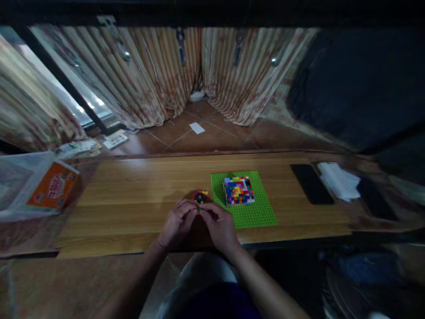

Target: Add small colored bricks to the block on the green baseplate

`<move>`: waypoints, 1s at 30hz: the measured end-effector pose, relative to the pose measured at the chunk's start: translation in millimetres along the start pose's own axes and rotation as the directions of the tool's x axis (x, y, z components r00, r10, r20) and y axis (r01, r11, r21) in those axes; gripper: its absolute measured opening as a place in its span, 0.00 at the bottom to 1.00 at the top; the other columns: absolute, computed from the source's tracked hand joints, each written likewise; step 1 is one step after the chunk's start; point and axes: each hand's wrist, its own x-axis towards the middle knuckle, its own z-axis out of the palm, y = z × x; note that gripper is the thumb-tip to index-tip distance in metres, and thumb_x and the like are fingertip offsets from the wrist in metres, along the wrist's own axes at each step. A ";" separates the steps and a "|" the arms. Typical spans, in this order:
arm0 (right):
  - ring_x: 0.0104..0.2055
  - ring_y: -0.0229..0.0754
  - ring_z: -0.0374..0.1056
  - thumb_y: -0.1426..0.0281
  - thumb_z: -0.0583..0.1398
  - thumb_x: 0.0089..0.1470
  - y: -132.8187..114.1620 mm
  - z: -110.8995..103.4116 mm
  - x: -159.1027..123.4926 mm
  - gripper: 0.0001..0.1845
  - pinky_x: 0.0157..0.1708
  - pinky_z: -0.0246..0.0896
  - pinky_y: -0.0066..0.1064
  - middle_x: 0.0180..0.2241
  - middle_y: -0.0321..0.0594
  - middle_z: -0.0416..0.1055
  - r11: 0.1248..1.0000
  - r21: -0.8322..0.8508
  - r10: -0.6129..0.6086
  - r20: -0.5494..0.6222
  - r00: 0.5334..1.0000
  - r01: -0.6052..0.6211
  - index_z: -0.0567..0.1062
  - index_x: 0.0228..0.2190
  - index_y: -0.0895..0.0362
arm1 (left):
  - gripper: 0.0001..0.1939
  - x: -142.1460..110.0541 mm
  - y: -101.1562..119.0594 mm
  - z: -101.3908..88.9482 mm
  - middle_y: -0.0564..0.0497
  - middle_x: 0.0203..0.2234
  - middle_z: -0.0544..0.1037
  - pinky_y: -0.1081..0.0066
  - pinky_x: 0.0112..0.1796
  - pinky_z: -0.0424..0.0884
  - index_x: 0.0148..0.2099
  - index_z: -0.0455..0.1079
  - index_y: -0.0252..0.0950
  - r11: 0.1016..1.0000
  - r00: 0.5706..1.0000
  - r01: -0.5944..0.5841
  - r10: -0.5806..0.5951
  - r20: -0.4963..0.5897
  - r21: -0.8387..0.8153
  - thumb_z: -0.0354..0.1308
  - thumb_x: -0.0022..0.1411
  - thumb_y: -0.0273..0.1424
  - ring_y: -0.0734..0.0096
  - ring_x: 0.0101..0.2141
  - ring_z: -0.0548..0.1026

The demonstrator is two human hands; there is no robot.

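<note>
Toy-brick piece (199,197), small and multicoloured with a yellow tip, is pinched by left hand (178,220) and right hand (222,225).

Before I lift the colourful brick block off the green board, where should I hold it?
Probably pinch the brick block by its left and right sides, reaching down from above. It looks boxy, with straight edges, and bare green board shows on both those sides, so there should be room. I can't tell if it's stuck on, so pull gently.

The wooden tabletop (129,199) gives passage leftward; the brick block (238,191) obstructs the right.
</note>
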 end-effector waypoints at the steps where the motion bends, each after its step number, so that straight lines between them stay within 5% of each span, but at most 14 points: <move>1: 0.38 0.39 0.72 0.68 0.60 0.56 -2.8 -4.5 -1.7 0.07 0.40 0.66 0.31 0.34 0.37 0.76 1.000 -0.021 -0.008 0.001 1.000 0.008 0.78 0.35 0.53 | 0.07 0.4 0.6 0.3 0.48 0.32 0.75 0.67 0.40 0.69 0.36 0.70 0.36 1.000 1.000 0.004 -0.004 -0.010 0.000 0.52 0.66 0.28 0.68 0.36 0.73; 13: 0.36 0.42 0.71 0.65 0.58 0.56 -13.0 -123.8 -2.0 0.12 0.37 0.67 0.34 0.37 0.43 0.74 0.893 -0.449 -0.104 -0.300 0.948 -0.044 0.78 0.38 0.57 | 0.07 1.9 1.0 1.4 0.48 0.33 0.77 0.68 0.41 0.70 0.36 0.71 0.37 0.999 0.999 0.037 -0.037 -0.028 0.026 0.53 0.65 0.27 0.68 0.38 0.74; 22: 0.30 0.40 0.68 0.67 0.57 0.55 -3.8 -119.4 17.2 0.13 0.34 0.65 0.35 0.34 0.42 0.75 0.801 -0.596 -0.113 -0.252 0.961 -0.062 0.78 0.39 0.57 | 0.08 2.9 1.1 1.4 0.49 0.32 0.77 0.68 0.41 0.70 0.36 0.72 0.37 0.998 0.999 0.041 -0.039 -0.031 0.054 0.52 0.66 0.28 0.68 0.37 0.75; 30: 0.29 0.40 0.69 0.64 0.59 0.53 -3.4 -122.1 20.1 0.14 0.33 0.66 0.34 0.33 0.42 0.76 0.855 -0.514 -0.081 -0.264 0.961 -0.069 0.79 0.39 0.58 | 0.08 3.0 0.5 2.1 0.49 0.32 0.78 0.67 0.40 0.70 0.35 0.72 0.37 0.997 0.997 0.059 -0.057 -0.042 0.053 0.53 0.65 0.28 0.68 0.36 0.75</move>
